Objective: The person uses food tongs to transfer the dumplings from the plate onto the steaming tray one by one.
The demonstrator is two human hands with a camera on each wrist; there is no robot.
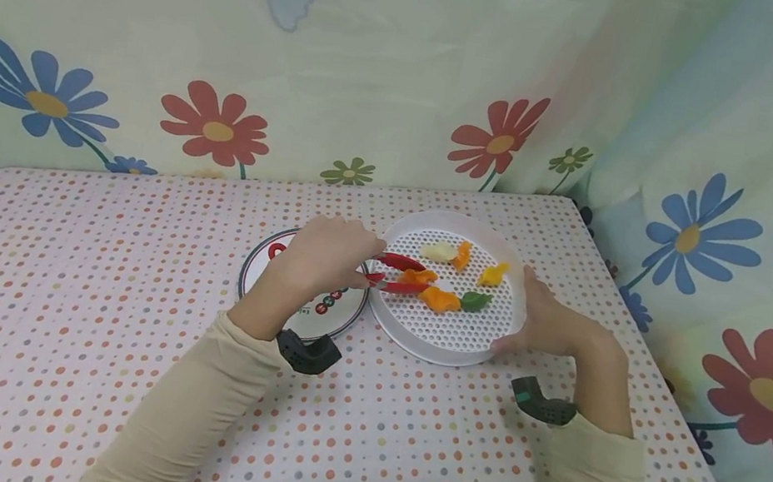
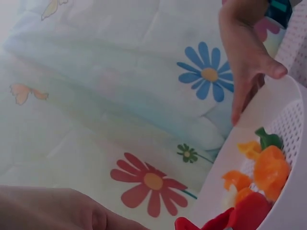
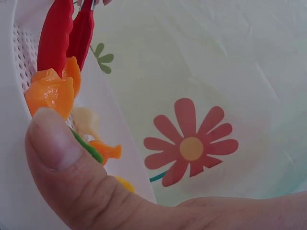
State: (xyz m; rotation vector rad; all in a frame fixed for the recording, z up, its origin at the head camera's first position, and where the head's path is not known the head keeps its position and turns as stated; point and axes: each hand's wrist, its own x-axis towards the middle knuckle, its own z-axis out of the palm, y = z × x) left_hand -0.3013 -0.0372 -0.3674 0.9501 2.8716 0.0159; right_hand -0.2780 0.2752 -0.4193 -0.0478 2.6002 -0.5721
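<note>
My left hand (image 1: pixel 329 259) grips a pair of red-tipped tongs (image 1: pixel 402 262), reaching into a round white perforated basket (image 1: pixel 440 354). The tong tips lie at an orange folded, dumpling-like piece (image 1: pixel 419 277); whether they pinch it I cannot tell. Beside it sits another orange piece (image 1: pixel 439 300), touching a green piece (image 1: pixel 475 301). Farther back in the basket are a pale piece (image 1: pixel 438 252), a small orange piece (image 1: pixel 462 256) and a yellow piece (image 1: pixel 493 274). On the right, my right hand (image 1: pixel 545 315) holds the basket's wall, its thumb (image 3: pixel 67 163) over the rim.
A white plate (image 1: pixel 331 325) with a dark rim and printed letters lies left of the basket, partly under my left hand. The dotted tablecloth (image 1: pixel 354 447) covers the table. A flower-print curtain (image 1: pixel 384 64) hangs behind it and along the right side.
</note>
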